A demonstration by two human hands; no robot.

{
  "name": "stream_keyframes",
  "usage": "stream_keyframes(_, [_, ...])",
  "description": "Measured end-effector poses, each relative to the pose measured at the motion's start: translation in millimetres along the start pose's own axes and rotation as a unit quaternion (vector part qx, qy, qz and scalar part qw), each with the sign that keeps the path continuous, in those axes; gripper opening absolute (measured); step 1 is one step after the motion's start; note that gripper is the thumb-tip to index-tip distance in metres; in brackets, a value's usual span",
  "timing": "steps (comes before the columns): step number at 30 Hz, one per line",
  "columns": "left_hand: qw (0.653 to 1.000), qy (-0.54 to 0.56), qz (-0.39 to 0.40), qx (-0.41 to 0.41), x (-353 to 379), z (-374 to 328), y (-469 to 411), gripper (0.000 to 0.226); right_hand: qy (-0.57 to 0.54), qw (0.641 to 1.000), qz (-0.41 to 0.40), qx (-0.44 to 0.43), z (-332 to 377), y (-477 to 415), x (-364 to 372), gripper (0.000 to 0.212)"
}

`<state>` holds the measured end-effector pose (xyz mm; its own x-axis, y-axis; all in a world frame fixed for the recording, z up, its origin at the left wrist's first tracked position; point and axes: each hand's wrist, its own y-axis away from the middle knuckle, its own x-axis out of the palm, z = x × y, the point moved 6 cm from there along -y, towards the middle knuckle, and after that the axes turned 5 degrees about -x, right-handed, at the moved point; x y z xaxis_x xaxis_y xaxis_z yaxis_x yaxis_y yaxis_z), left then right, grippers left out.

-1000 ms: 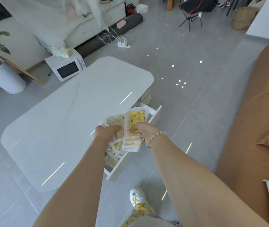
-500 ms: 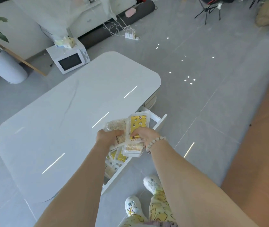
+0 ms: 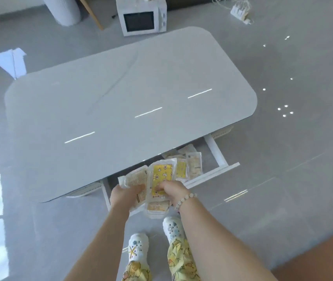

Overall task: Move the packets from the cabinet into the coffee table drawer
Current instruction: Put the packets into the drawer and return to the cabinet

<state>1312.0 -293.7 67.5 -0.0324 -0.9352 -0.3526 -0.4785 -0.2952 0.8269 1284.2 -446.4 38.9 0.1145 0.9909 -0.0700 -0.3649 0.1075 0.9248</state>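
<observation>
I stand at the white coffee table (image 3: pixel 121 94), whose drawer (image 3: pixel 216 173) is pulled out toward me. Several clear packets (image 3: pixel 194 165) with yellow and beige contents lie inside it. My left hand (image 3: pixel 125 194) grips a beige packet (image 3: pixel 135 177) just above the drawer's near left part. My right hand (image 3: pixel 170 191), with a bead bracelet on the wrist, holds a yellow patterned packet (image 3: pixel 162 175) on top of more packets. Both hands are close together, and the packets overlap.
A white microwave (image 3: pixel 142 17) sits on the floor beyond the table, with a white planter (image 3: pixel 64 9) to its left and a power strip (image 3: pixel 240 11) at the far right. My feet in white clogs (image 3: pixel 173 228) stand by the drawer front. A brown sofa (image 3: pixel 323 258) fills the lower right.
The view has swung round so that I now face the drawer front squarely. My hands stay together holding the packets, now low over the open drawer.
</observation>
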Motion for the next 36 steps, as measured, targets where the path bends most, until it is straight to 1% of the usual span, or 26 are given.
stream_keyframes(6, [0.997, 0.024, -0.031, -0.061, 7, 44, -98, 0.019, 0.014, 0.998, 0.04, 0.05, -33, -107, 44, 0.054])
stream_keyframes(9, [0.994, 0.055, -0.029, -0.086, 18, 65, -153, 0.016, 0.059, 0.996, 0.046, 0.056, -42, -170, 62, 0.067])
stream_keyframes(10, [0.993, 0.06, -0.028, -0.094, 23, 69, -171, 0.015, 0.083, 0.994, 0.042, 0.055, -40, -189, 65, 0.068])
stream_keyframes(12, [0.992, 0.067, -0.025, -0.105, 34, 75, -207, 0.019, 0.129, 0.99, 0.032, 0.049, -32, -225, 67, 0.056])
stream_keyframes(15, [0.994, 0.061, -0.02, -0.094, 53, 76, -261, 0.023, 0.165, 0.986, 0.026, 0.022, -17, -281, 70, 0.041])
stream_keyframes(17, [0.995, 0.046, -0.012, -0.082, 66, 77, -293, 0.027, 0.194, 0.981, 0.018, -0.004, -12, -315, 72, 0.041])
stream_keyframes(19, [0.997, 0.031, -0.006, -0.067, 78, 79, -320, 0.04, 0.223, 0.975, -0.001, -0.027, -11, -344, 72, 0.042])
stream_keyframes(20, [0.998, 0.017, -0.005, -0.061, 84, 81, -331, 0.048, 0.24, 0.97, -0.012, -0.038, -11, -356, 72, 0.042])
stream_keyframes(21, [0.999, -0.004, -0.008, -0.051, 90, 84, -340, 0.05, 0.262, 0.964, -0.024, -0.048, -10, -364, 70, 0.043])
stream_keyframes(23, [0.997, -0.059, -0.034, -0.022, 98, 87, -350, 0.047, 0.316, 0.945, -0.065, -0.062, -9, -377, 63, 0.05])
stream_keyframes(25, [0.995, -0.084, -0.05, 0.002, 103, 86, -354, 0.053, 0.36, 0.924, -0.11, -0.075, -7, -383, 54, 0.058])
stream_keyframes(26, [0.994, -0.091, -0.054, 0.002, 104, 84, -356, 0.056, 0.372, 0.916, -0.128, -0.085, -5, -384, 49, 0.054])
stream_keyframes(28, [0.992, -0.115, -0.057, -0.005, 105, 80, -360, 0.056, 0.379, 0.908, -0.153, -0.097, -4, -382, 42, 0.05])
stream_keyframes(31, [0.983, -0.166, -0.078, -0.002, 103, 78, -360, 0.053, 0.388, 0.898, -0.174, -0.116, -9, -377, 37, 0.061])
stream_keyframes(34, [0.954, -0.267, -0.132, 0.02, 100, 76, -355, 0.052, 0.407, 0.881, -0.205, -0.126, -6, -371, 36, 0.068])
stream_keyframes(36, [0.936, -0.314, -0.154, 0.027, 100, 71, -353, 0.057, 0.437, 0.858, -0.227, -0.143, -1, -366, 37, 0.076])
